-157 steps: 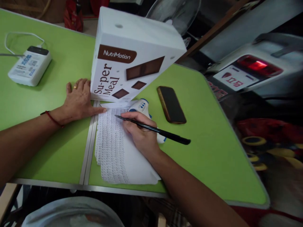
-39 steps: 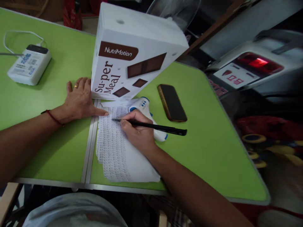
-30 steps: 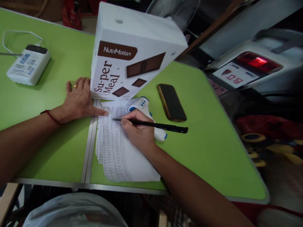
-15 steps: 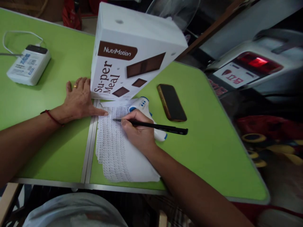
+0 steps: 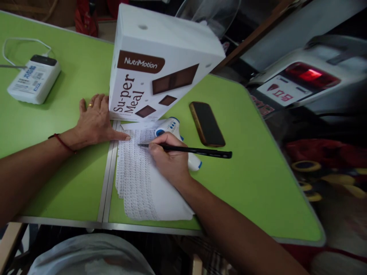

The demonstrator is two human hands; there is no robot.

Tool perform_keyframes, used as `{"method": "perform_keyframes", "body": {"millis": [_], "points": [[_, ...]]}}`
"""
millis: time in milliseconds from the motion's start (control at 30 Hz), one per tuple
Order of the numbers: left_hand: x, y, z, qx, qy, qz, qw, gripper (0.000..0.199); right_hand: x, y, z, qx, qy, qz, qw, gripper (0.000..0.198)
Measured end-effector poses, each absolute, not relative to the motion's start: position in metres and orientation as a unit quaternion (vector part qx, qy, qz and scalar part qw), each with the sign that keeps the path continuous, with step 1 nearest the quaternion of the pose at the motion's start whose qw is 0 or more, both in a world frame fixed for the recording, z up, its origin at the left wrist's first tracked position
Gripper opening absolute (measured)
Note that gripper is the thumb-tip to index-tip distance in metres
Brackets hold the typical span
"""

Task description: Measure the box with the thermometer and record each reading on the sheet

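My right hand grips a black pen, its tip pointing left over a stack of paper sheets. Rows of small handwriting cover the left part of the top sheet, while its right part is blank. Flat on the green table, my left hand has its fingers spread, and the thumb lies on the upper left of the sheets. A white and blue infrared thermometer lies partly hidden behind my right hand. Just beyond the paper stands a white NutriMotion box, close to my left fingertips.
A smartphone lies right of the thermometer. At the far left a white device with a cable sits on the green table. Beyond the right edge is a white machine with a red light. A metal seam crosses the tabletop.
My right hand and the pen have shifted slightly to the right over the sheet, and the pen lies a little flatter. My left hand stays in place.
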State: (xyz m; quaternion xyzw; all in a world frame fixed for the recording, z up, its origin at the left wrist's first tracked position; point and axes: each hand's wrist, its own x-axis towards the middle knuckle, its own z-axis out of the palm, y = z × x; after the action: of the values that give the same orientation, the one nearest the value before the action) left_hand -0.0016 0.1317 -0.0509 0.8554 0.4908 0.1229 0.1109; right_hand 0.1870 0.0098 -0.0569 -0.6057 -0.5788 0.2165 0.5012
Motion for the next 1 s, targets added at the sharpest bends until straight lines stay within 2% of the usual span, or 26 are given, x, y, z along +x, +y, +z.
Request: {"method": "perform_keyframes", "body": {"millis": [567,1000], "points": [[-0.0017,0.1319,-0.0502,0.856,0.492,0.117,0.112,0.133,0.1865,0.009,-0.0571,-0.602,-0.574,0.208,0.514,0.009],[-0.0025,0.1326,-0.0513,0.856,0.486,0.133,0.115,0.132,0.1853,0.0092,-0.0582,-0.595,-0.595,0.24,0.484,0.009]]}}
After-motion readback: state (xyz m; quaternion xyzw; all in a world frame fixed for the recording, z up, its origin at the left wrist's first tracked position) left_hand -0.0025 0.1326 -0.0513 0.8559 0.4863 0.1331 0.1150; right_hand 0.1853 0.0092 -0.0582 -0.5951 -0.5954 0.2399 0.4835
